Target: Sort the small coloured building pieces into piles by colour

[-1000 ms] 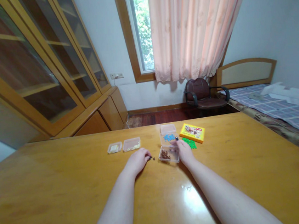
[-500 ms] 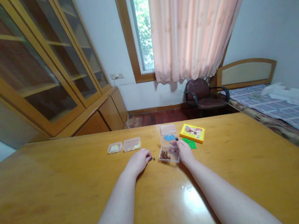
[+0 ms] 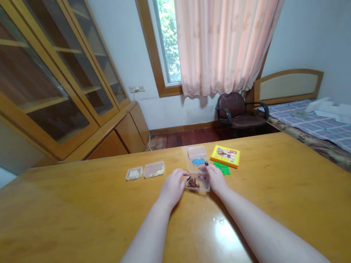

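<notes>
A small clear plastic box [image 3: 204, 184] stands on the table with brown pieces [image 3: 193, 182] heaped in its left side. My right hand [image 3: 216, 180] grips the box by its right edge, thumb and fingers closed on it. At the left rim is my left hand [image 3: 174, 186], its fingertips pinched together over the brown pieces; what they hold, if anything, is too small to make out. Just behind the box, blue pieces [image 3: 198, 161] lie in a clear tray. Green pieces [image 3: 222, 168] are loose on the table beyond my right hand.
A yellow printed box [image 3: 226, 156] lies behind the green pieces. Two clear containers with pale pieces, a smaller one [image 3: 134, 174] and a larger one [image 3: 154, 169], stand left of my hands. The wooden table [image 3: 78, 225] ends before a chair [image 3: 236, 110] and a bed.
My left hand has moved right, from the tabletop to the box's left rim. The brown piece by its fingertips no longer shows on the table. My right hand stays on the box.
</notes>
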A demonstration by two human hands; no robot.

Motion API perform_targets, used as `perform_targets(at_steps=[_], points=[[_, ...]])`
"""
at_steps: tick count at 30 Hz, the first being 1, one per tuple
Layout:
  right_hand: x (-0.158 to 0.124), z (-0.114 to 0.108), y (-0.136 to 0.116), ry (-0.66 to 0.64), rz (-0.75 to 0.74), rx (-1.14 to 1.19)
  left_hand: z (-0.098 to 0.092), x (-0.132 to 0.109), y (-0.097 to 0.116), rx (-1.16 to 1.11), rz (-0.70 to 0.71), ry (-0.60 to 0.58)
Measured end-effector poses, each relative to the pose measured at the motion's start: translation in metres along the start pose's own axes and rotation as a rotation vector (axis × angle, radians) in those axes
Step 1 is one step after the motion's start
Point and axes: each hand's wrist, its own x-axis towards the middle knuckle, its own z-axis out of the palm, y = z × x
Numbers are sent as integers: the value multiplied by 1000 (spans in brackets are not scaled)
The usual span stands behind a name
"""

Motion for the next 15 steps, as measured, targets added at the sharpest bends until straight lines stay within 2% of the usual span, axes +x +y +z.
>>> perform_targets(at_steps=[3,10,15], points=[[1,0,1,-2,-6,15,-2,0,-1,67,-32,-55],[1,-3,-1,3,-18,-44,-32,-7,-27,198,-249,-286],[1,-2,-3,7,-11,-45,-30,-8,-32,169,-276,-321]])
